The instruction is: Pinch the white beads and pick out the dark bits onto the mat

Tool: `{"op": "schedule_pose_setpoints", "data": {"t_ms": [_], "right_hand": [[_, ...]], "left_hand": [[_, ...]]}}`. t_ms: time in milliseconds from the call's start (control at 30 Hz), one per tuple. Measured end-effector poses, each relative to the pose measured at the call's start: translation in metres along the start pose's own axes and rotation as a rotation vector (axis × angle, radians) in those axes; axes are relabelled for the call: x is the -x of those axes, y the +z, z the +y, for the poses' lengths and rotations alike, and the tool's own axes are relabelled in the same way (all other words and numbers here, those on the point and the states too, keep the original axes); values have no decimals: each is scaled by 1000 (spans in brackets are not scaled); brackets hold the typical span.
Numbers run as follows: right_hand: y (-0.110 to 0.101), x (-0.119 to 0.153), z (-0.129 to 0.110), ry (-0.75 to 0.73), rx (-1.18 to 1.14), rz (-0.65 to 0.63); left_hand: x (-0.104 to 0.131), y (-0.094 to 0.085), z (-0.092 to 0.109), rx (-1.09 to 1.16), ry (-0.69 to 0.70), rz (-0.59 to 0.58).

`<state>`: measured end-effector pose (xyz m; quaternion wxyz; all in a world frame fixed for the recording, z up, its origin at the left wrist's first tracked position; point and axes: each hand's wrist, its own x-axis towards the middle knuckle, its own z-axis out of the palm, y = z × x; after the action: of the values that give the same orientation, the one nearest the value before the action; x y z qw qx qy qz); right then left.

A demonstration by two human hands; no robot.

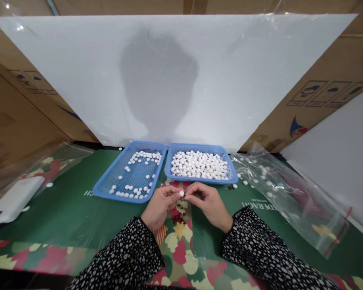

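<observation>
In my left hand (162,204) a small white round piece (182,193), like a button or bead, is pinched between thumb and fingers. My right hand (208,202) is right beside it with thumb and fingertips pressed together; what they hold, if anything, is too small to make out. Just beyond my hands, the right blue basket (233,174) is heaped with the same white pieces, with reddish-brown bits showing among them. Fewer pieces lie scattered in the left blue basket (101,186). Below my fingers, dark red scraps (178,218) lie on the table covering.
A clear plastic bag (302,217) lies at the right, with loose white pieces around it. At the left are a white handle-like object (16,201) and more clear plastic (63,161). A white board (230,80) leans against cardboard boxes (326,84) behind the baskets.
</observation>
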<state>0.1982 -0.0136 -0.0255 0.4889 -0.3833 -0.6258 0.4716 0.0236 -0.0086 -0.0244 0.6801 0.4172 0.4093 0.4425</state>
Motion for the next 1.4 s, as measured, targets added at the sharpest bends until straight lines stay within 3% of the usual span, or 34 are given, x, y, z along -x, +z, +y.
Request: {"op": "schedule_pose_setpoints", "data": {"t_ms": [467,567,700,833,967,1033,1100,1200,1400], "right_hand": [[2,2,-1,-12,57,35],[1,2,-3,-97,95,-1],[-4,-4,-9,-327,333,-94],[-12,-28,-17,-490,535,28],[-16,-49,-19,-510,698,141],[-15,-45,-16,-477,704,78],[-13,-31,-10,-409,680,-71],[-9,-7,3,-258,637,-286],[-8,1,19,-232,571,-425]], "left_hand": [[5,-3,4,-200,100,0],[5,-4,4,-213,112,-17],[4,-2,4,-103,74,-69],[3,2,9,-7,63,-18],[1,0,13,-9,129,92],[0,-3,12,-58,202,121],[-2,-5,10,-105,239,123],[-4,-8,7,-146,180,71],[-6,-9,5,-69,78,50]]}}
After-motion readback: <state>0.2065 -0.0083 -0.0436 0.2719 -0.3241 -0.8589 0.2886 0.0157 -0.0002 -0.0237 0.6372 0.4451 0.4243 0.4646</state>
